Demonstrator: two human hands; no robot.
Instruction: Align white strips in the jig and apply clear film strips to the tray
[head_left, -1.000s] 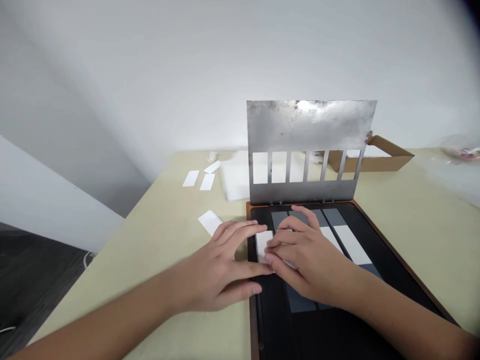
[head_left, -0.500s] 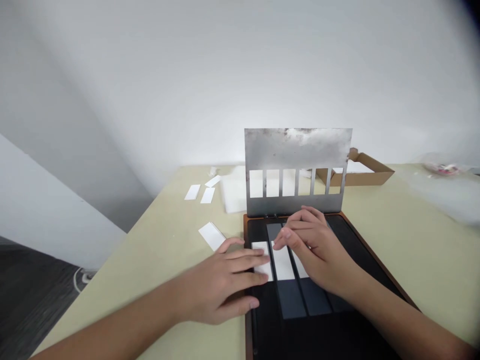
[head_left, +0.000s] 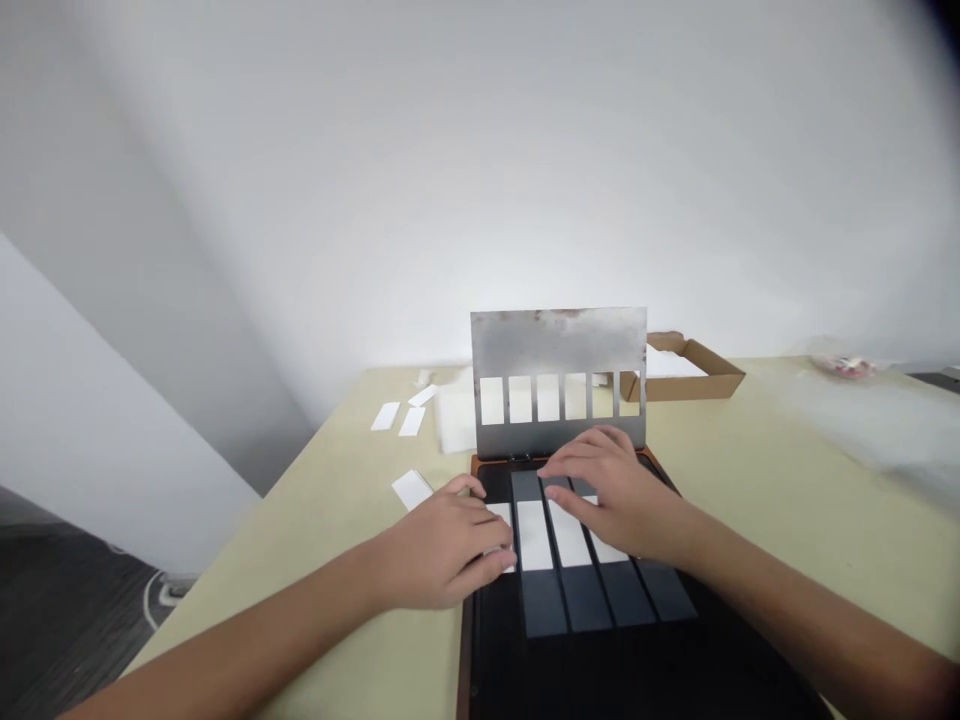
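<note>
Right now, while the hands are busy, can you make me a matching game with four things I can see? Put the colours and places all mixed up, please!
Things:
1. metal plate
2. left hand
3. cardboard box
4. table

Mixed-up clues:
A. brown and open at the top
B. pale yellow and flat
C. fingers at the leftmost white card on the black base
D. grey and standing up

Right pairs: 1-D, 2-C, 3-A, 4-B.
</note>
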